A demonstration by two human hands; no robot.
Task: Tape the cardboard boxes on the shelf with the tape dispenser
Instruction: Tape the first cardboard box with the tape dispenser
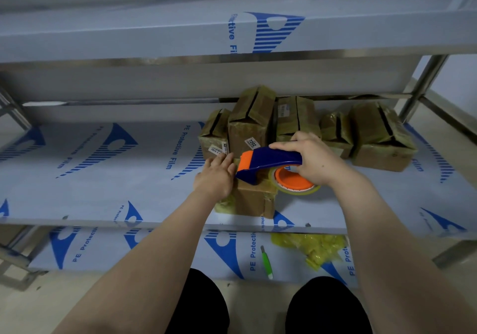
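On the lower shelf (154, 251) lie a green knife (266, 262) and yellow scraps (312, 248). Above, near the middle shelf's (103, 179) front edge, sits a box (255, 199). The left hand (215, 176) presses flat on its top, fingers straight. The right hand (313, 160) grips the dispenser (268, 162), whose front end rests on the box. Behind stand five taped boxes (251, 122) in a row.

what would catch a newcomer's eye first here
The blue and orange tape dispenser stands out at the centre, gripped by the right hand and laid across a cardboard box on the middle shelf, while the left hand presses flat on that box. Behind stands a row of taped boxes; on the lower shelf lie crumpled yellow plastic and a green-handled tool.
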